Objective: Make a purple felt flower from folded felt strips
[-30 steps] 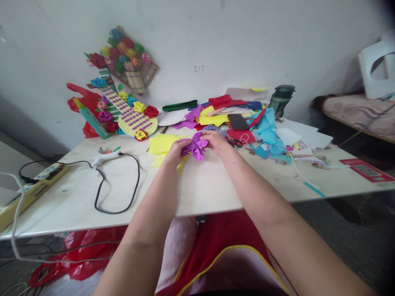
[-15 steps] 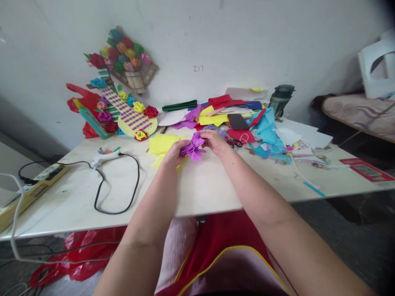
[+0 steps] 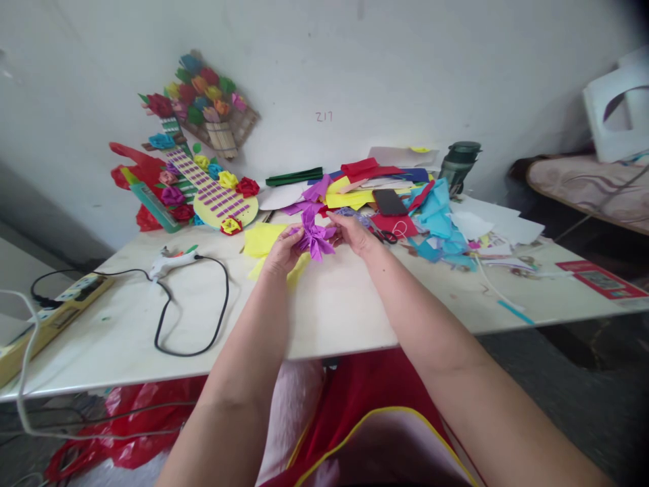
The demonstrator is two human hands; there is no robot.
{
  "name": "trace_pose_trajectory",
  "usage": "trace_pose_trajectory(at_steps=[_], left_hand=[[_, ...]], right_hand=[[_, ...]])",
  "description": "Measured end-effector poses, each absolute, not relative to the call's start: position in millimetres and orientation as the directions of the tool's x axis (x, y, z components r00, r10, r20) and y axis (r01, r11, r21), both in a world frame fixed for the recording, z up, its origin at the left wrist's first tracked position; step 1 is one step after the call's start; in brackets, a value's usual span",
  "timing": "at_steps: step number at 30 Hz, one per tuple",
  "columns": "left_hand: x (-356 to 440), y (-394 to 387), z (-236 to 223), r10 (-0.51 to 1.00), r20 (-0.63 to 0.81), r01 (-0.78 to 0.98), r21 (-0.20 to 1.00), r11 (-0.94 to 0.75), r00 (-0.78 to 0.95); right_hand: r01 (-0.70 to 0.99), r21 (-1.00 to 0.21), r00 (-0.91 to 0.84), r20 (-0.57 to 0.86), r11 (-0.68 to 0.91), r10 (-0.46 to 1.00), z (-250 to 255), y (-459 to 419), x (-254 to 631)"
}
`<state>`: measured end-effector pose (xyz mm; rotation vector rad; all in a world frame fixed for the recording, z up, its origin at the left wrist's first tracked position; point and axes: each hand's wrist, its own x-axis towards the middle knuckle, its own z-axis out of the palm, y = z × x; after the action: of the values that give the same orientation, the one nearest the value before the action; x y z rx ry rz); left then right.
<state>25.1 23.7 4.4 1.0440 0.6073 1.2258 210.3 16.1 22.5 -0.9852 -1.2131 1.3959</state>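
A purple crepe paper flower (image 3: 316, 237) with pointed, spread petals is held above the table in front of me. My left hand (image 3: 286, 250) grips its left side between thumb and fingers. On the other side, my right hand (image 3: 353, 233) has its fingertips at a right-hand petal and pinches it; part of those fingers is hidden. Yellow crepe paper sheets (image 3: 262, 238) lie on the table just below and left of the flower. Behind my right hand are scissors (image 3: 385, 235) with dark handles.
A white glue gun (image 3: 173, 262) with a looping black cord lies left, near a power strip (image 3: 76, 297). Behind stand a flower-decorated paper guitar (image 3: 223, 203) and a green bottle (image 3: 459, 166). Coloured paper, a phone (image 3: 389, 201) and blue crepe paper (image 3: 439, 216) crowd the back right.
The purple flower has turned and its petals face me more openly. My right fingers have shifted from its upper edge to its right side, and my left hand has moved slightly left.
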Motion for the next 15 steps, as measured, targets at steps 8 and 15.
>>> trace_pose_trajectory(at_steps=[8, 15], left_hand=[[24.0, 27.6, 2.8, 0.955, 0.147, -0.459, 0.888, -0.014, 0.256], [24.9, 30.4, 1.2, 0.958, 0.129, -0.434, 0.901, -0.006, 0.255]], right_hand=[[-0.124, -0.985, -0.162, 0.138, 0.119, 0.977, 23.2, 14.4, 206.8], [-0.082, -0.960, -0.040, 0.273, 0.269, 0.961, 22.1, 17.0, 204.2]])
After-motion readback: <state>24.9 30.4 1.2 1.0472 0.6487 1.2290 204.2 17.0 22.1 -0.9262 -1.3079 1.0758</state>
